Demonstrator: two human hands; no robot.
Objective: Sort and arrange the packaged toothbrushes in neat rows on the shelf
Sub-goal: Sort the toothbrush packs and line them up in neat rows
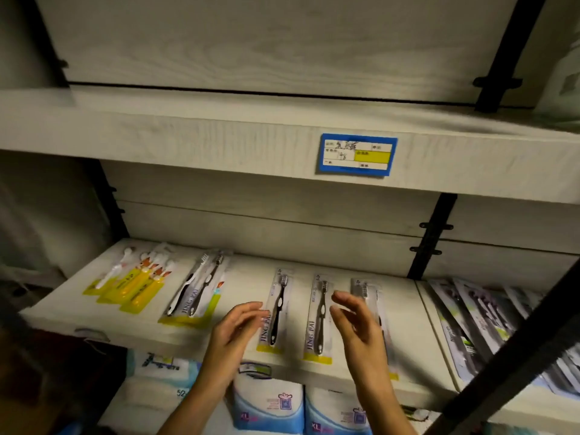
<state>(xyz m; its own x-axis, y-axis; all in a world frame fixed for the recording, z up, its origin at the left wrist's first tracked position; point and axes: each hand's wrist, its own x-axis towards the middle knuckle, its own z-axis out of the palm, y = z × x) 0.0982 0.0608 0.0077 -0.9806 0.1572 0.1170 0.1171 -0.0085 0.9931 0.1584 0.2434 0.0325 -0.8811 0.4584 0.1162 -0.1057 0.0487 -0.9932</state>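
The middle toothbrush pack (pixel 318 318) is taken as the reference. It is laid flat on the pale shelf (pixel 103 328), with the brush head to the back and its yellow bottom edge close to the front edge of the board. Just to its left a second grey pack (pixel 276 309) is laid parallel, and a narrow strip of bare board is left between the two. To its right a third pack (pixel 365 290) is seen, mostly covered by the right hand (pixel 354 321).

Both hands are held open, the fingers loosely bent and a little apart, and nothing is gripped. The left hand (pixel 233 328) is held left of the reference, with its fingertips at the left edge of the second pack; whether contact is made cannot be told. The fingertips of the right hand are near the right edge of the reference.

Further left, past a free strip of board, a twin pack (pixel 194 293) is laid slanted, and beyond it a heap of yellow packs (pixel 131 284). Behind the reference, bare board is left up to the back wall. Far to the right, beyond the black post (pixel 430 237), dark packs (pixel 470 324) are stacked overlapping.
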